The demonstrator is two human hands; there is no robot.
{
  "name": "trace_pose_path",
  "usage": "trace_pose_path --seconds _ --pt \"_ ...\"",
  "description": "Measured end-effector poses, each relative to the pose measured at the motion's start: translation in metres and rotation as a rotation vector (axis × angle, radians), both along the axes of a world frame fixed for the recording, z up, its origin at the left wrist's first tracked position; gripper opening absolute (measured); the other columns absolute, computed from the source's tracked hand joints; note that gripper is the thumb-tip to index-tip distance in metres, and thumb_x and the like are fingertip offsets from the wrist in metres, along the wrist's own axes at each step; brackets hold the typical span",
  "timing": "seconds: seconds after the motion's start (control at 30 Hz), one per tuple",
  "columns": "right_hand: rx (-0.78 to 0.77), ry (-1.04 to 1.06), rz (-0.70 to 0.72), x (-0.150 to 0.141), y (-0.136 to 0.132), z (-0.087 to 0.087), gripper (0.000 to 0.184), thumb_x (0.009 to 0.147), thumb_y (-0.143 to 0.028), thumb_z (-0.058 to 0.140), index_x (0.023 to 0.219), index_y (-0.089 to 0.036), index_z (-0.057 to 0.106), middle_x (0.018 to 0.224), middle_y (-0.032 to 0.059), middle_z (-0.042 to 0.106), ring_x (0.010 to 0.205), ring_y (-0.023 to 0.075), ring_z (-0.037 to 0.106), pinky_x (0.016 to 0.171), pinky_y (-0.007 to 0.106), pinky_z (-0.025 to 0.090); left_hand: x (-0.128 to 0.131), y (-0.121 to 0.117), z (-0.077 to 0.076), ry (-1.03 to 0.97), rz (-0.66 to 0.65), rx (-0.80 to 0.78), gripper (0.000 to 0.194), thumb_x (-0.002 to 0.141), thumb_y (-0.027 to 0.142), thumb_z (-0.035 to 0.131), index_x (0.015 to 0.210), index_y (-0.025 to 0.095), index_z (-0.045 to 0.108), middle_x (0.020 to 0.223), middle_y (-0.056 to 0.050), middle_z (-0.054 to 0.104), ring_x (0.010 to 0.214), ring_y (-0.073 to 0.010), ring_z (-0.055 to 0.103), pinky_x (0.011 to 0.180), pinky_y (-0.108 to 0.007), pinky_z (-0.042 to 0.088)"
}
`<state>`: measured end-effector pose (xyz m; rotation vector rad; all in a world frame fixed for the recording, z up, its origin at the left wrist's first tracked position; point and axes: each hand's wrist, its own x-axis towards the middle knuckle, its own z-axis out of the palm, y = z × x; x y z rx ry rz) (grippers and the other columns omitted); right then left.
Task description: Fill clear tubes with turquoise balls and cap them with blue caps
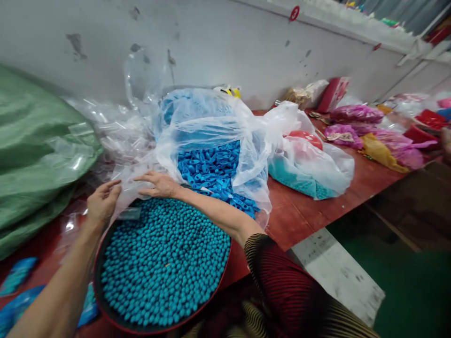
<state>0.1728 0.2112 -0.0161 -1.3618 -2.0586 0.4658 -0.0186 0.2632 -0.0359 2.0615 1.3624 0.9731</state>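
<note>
My left hand [104, 201] is closed, thumb and fingertips together, beside a pile of clear plastic bags [116, 136]. Whatever it pinches, if anything, does not show against the clear plastic. Across from it, my right hand [159, 185] reaches over the far rim of a round tray [100, 305], its thumb and fingers apart and nothing visible in them. Teal round beads [165, 263] fill the tray. A small clear bag [128, 213] lies on the beads at the tray's upper left. Behind the right hand, a white plastic bag [207, 124] spills small blue plastic pieces [211, 164].
A large green sack [38, 159] bulges at the left. Filled blue packets [19, 276] lie at lower left on the red table [296, 218]. To the right are a bag of teal beads [306, 178] and pink bags [355, 115]. A wall [218, 42] runs behind.
</note>
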Motion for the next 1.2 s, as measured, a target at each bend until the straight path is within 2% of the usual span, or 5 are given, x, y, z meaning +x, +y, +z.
trace_pose_path --seconds 0.17,0.4,0.6,0.87,1.2 --pt "0.039 0.071 0.055 0.015 -0.048 -0.019 0.043 0.083 -0.031 0.062 0.121 -0.012 0.056 0.119 0.0117 0.056 0.112 0.0189 0.052 0.098 0.033 0.040 0.012 -0.051 0.018 0.079 -0.014 0.031 0.033 0.075 0.040 0.050 0.094 0.017 0.066 0.097 -0.007 0.066 0.088 -0.0203 0.059 0.083 -0.034 0.049" --pt "-0.021 -0.052 0.164 0.036 -0.083 -0.052 0.040 0.082 -0.014 0.052 0.120 -0.022 0.061 0.115 0.0073 0.058 0.106 0.0186 0.058 0.092 0.035 0.046 0.020 -0.095 -0.011 0.090 -0.348 -0.001 0.023 0.084 0.024 0.048 0.093 0.015 0.066 0.089 -0.006 0.064 0.085 -0.0167 0.059 0.083 -0.031 0.048" --pt "-0.030 -0.378 0.017 0.032 -0.104 -0.029 0.032 0.086 -0.024 0.054 0.116 -0.023 0.064 0.124 0.0106 0.058 0.105 0.0259 0.057 0.085 0.038 0.045 -0.001 -0.121 -0.002 0.092 -0.141 0.088 0.029 0.087 0.017 0.043 0.111 0.016 0.059 0.106 -0.008 0.062 0.101 -0.0199 0.056 0.091 -0.035 0.046" --pt "-0.110 -0.548 -0.110 0.024 -0.161 -0.009 0.023 0.090 -0.027 0.049 0.104 -0.017 0.064 0.093 0.0082 0.066 0.087 0.0224 0.057 0.072 0.032 0.037 0.001 -0.161 -0.001 0.699 -0.354 0.179 0.046 0.086 0.014 0.041 0.131 0.026 0.048 0.123 -0.011 0.050 0.106 -0.0259 0.048 0.089 -0.041 0.042" --pt "-0.131 -0.456 -0.119 0.015 -0.178 -0.012 0.026 0.093 -0.022 0.040 0.109 -0.019 0.060 0.098 0.0084 0.062 0.090 0.0201 0.059 0.073 0.028 0.044 0.030 -0.159 0.003 0.790 -0.417 0.309 0.026 0.091 0.024 0.038 0.107 0.020 0.059 0.119 -0.012 0.053 0.105 -0.0271 0.046 0.079 -0.038 0.039"
